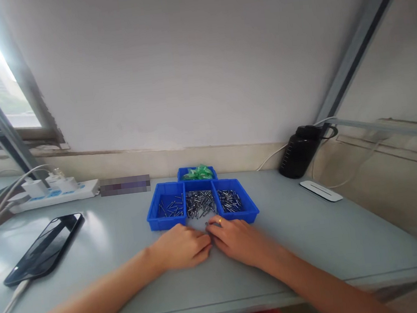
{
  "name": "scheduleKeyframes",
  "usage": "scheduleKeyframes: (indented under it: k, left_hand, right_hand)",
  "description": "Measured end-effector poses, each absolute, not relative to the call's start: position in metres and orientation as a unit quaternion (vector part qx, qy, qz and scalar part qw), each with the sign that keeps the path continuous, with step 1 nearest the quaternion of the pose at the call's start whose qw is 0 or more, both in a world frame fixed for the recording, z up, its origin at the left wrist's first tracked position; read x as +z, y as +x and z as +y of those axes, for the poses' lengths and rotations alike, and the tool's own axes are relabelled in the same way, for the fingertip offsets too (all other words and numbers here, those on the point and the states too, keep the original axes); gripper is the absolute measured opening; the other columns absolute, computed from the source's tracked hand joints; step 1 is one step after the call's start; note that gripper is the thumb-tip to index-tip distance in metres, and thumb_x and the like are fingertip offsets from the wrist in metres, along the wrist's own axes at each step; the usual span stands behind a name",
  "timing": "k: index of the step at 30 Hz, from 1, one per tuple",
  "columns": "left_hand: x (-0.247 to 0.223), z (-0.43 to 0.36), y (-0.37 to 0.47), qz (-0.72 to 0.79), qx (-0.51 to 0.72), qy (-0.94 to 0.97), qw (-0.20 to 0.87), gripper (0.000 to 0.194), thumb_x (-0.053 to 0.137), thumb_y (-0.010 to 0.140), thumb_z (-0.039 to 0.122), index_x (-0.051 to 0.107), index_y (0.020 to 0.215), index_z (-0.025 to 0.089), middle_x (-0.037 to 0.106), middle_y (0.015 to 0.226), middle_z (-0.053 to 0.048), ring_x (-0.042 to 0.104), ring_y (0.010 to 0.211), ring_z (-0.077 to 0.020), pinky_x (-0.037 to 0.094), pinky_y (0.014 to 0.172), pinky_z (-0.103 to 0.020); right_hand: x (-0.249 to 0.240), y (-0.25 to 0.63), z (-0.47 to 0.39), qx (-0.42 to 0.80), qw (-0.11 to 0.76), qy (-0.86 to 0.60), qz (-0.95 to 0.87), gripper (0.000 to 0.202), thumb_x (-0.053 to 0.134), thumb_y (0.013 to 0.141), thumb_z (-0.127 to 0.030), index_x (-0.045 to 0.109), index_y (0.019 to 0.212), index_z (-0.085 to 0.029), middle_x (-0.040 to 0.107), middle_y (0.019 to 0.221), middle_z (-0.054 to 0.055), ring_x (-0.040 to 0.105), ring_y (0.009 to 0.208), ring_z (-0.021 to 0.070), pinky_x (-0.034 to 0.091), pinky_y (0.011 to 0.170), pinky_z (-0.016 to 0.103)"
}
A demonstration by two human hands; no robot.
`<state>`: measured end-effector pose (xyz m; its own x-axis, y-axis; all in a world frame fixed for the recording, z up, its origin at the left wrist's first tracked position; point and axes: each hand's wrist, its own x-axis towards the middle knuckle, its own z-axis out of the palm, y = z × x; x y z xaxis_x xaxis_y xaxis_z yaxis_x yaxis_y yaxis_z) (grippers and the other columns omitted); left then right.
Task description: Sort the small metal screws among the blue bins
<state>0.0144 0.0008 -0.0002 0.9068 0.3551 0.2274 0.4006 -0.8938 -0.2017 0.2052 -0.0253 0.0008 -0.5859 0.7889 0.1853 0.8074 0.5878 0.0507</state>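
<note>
My left hand [183, 247] and my right hand [236, 238] rest on the grey table [316, 244], knuckles up, their curled fingertips meeting at the middle. A ring sits on one right finger. Just beyond the fingertips lies a loose pile of small metal screws [201, 203], between two blue bins. The left blue bin [155, 222] holds a few dark screws and the right blue bin [250, 213] holds more. What the fingertips pinch, if anything, is too small to tell.
A third blue bin with green pieces [198, 172] stands behind the pile. A black phone on a cable [45, 248] lies at the left, a white power strip [54, 194] behind it. A black bottle [300, 151] and a flat white device [321, 191] sit at the back right.
</note>
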Motion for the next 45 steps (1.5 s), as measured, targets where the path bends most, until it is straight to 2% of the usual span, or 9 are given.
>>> scheduleKeyframes:
  k: [4, 8, 12, 17, 22, 31, 38, 45]
  left_hand:
    - [-0.001, 0.003, 0.014, -0.298, -0.06, -0.949, 0.083, 0.022, 0.035, 0.09, 0.028, 0.052, 0.081, 0.017, 0.062, 0.065, -0.002, 0.06, 0.056, -0.0154, 0.042, 0.053, -0.025]
    - [-0.002, 0.003, 0.014, -0.362, -0.044, -0.927, 0.089, 0.02, 0.036, 0.089, 0.029, 0.051, 0.088, 0.016, 0.061, 0.063, -0.003, 0.061, 0.055, -0.0196, 0.043, 0.052, -0.027]
    - [-0.001, 0.003, 0.012, -0.341, -0.034, -0.937, 0.07, 0.02, 0.037, 0.089, 0.029, 0.053, 0.09, 0.017, 0.062, 0.066, -0.003, 0.062, 0.059, -0.02, 0.043, 0.053, -0.026]
    - [0.001, 0.007, 0.009, -0.334, -0.038, -0.941, 0.042, 0.018, 0.038, 0.088, 0.027, 0.053, 0.085, 0.019, 0.062, 0.067, -0.002, 0.062, 0.06, -0.0192, 0.041, 0.051, -0.025]
    - [0.0, 0.008, 0.009, -0.352, -0.043, -0.934, 0.03, 0.014, 0.042, 0.085, 0.027, 0.053, 0.085, 0.018, 0.061, 0.065, -0.001, 0.062, 0.06, -0.0186, 0.039, 0.051, -0.024]
    - [0.001, 0.008, 0.009, -0.353, -0.049, -0.934, 0.007, 0.012, 0.044, 0.082, 0.026, 0.051, 0.09, 0.019, 0.06, 0.065, 0.0, 0.061, 0.059, -0.0172, 0.039, 0.051, -0.023]
    - [0.005, 0.005, 0.011, -0.344, -0.057, -0.937, 0.003, 0.012, 0.044, 0.083, 0.026, 0.052, 0.087, 0.019, 0.058, 0.061, 0.001, 0.059, 0.055, -0.0162, 0.037, 0.048, -0.023]
    - [0.008, 0.005, 0.009, -0.308, -0.068, -0.949, -0.023, 0.021, 0.039, 0.087, 0.03, 0.056, 0.082, 0.018, 0.057, 0.057, 0.0, 0.057, 0.052, -0.0145, 0.036, 0.048, -0.023]
  right_hand:
    - [-0.003, 0.206, -0.023, -0.076, 0.061, -0.432, -0.896, 0.02, 0.035, 0.09, -0.017, 0.055, 0.096, -0.019, 0.058, 0.095, 0.005, 0.06, 0.072, 0.0142, 0.04, 0.058, 0.024]
    - [-0.002, 0.206, -0.022, -0.052, 0.078, -0.401, -0.911, 0.019, 0.034, 0.09, -0.014, 0.052, 0.091, -0.019, 0.059, 0.089, 0.003, 0.058, 0.073, 0.0138, 0.038, 0.06, 0.024]
    - [-0.001, 0.205, -0.019, -0.02, 0.106, -0.407, -0.907, 0.012, 0.036, 0.089, -0.014, 0.047, 0.088, -0.019, 0.058, 0.082, 0.0, 0.056, 0.068, 0.0136, 0.035, 0.057, 0.025]
    - [-0.008, 0.203, -0.012, -0.05, 0.081, -0.387, -0.917, 0.013, 0.035, 0.088, -0.01, 0.045, 0.089, -0.017, 0.056, 0.083, 0.003, 0.055, 0.065, 0.0136, 0.034, 0.055, 0.026]
    - [-0.014, 0.202, -0.01, -0.039, 0.11, -0.383, -0.916, 0.006, 0.04, 0.087, -0.02, 0.046, 0.088, -0.017, 0.057, 0.085, 0.003, 0.056, 0.069, 0.0145, 0.037, 0.058, 0.026]
    - [-0.016, 0.203, -0.007, -0.038, 0.097, -0.39, -0.915, 0.013, 0.038, 0.09, -0.024, 0.047, 0.083, -0.017, 0.062, 0.078, 0.002, 0.059, 0.067, 0.0148, 0.034, 0.055, 0.025]
    - [-0.01, 0.211, -0.001, -0.078, 0.042, -0.316, -0.944, 0.019, 0.03, 0.093, -0.021, 0.048, 0.089, -0.015, 0.063, 0.074, 0.005, 0.058, 0.059, 0.0151, 0.031, 0.051, 0.026]
    - [-0.004, 0.214, -0.009, -0.054, 0.063, -0.369, -0.926, 0.022, 0.027, 0.095, -0.023, 0.047, 0.086, -0.016, 0.061, 0.067, 0.003, 0.058, 0.058, 0.0155, 0.028, 0.05, 0.026]
